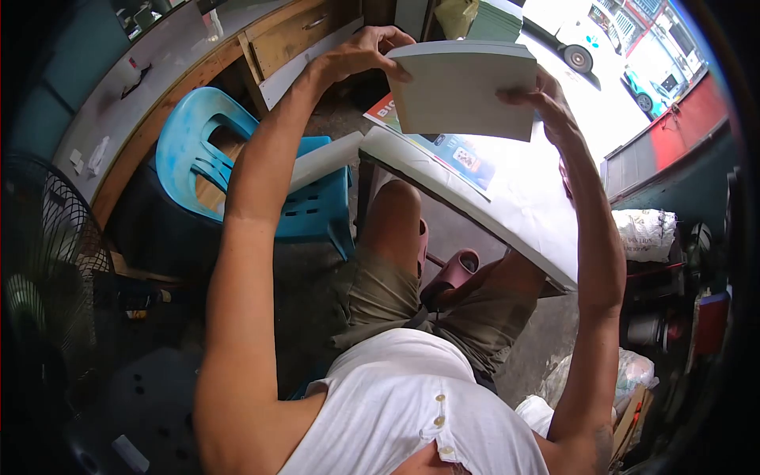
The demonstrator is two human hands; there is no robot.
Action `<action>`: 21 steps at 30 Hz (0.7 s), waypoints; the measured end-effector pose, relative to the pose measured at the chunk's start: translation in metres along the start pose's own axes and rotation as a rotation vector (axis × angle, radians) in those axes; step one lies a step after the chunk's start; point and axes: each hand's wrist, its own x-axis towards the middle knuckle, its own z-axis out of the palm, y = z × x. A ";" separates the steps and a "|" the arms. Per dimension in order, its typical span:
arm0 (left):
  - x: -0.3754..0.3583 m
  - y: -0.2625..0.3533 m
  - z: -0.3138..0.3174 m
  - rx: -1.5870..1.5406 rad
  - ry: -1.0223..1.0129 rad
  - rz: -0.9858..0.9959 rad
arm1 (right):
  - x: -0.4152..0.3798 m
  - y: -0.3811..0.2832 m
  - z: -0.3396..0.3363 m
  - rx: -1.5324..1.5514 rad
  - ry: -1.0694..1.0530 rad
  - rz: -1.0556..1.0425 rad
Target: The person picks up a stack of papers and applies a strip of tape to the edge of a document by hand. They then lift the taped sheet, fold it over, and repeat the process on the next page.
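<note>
A thick book (467, 91) with a plain pale face is raised above the white-topped table (538, 229), its page edges along the top. My left hand (372, 55) grips its left top corner, thumb on the near face. At the right side, my right hand (542, 103) holds the other end, its thumb pressed on the near face too. Beneath the book lie a blue printed sheet (467, 162) and a red one (383, 111) with white letters, partly hidden by the book.
A blue plastic chair (317, 214) stands left of the table, near a wooden desk with a drawer (305, 28). A fan (55, 222) is at far left. Behind the book sits a paper stack (495, 20). Bags (645, 233) and clutter line the right side.
</note>
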 end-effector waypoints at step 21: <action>0.047 0.042 -0.017 -0.179 -0.298 -0.309 | -0.074 0.020 0.066 0.771 0.177 0.502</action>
